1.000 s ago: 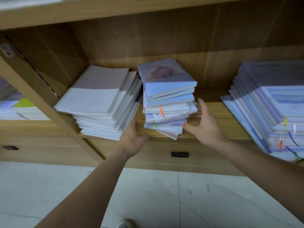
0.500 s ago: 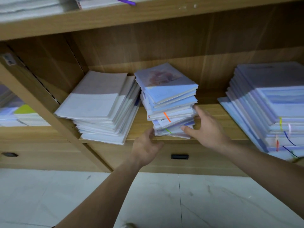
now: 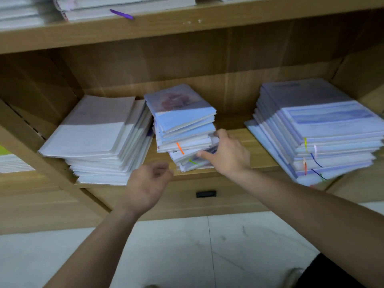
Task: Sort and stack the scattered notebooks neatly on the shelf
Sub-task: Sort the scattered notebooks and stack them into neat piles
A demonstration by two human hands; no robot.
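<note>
Item: leaning middle stack of small blue-covered paper notebooks (image 3: 182,129), sitting on the light wooden shelf board (image 3: 236,124) between two larger piles; its layers are skewing, the lower ones jutting rightward.

Handling, as judged: fairly heavy as a block; each book light and bendable; smooth covers likely sliding on one another; best clamped low on both sides, or squared by pressing the edges.

Grip: right hand (image 3: 228,156) is grasping the lower right front corner, thumb across the front edges, fingers along the side; left hand (image 3: 149,181) is hovering just before the shelf lip, loosely curled, holding nothing.

Compartment contents: fanned pile of large white notebooks (image 3: 93,138) lying at left; slumping pile of large blue-and-lavender notebooks (image 3: 318,129) with coloured ribbons overhanging the edge at right.
</note>
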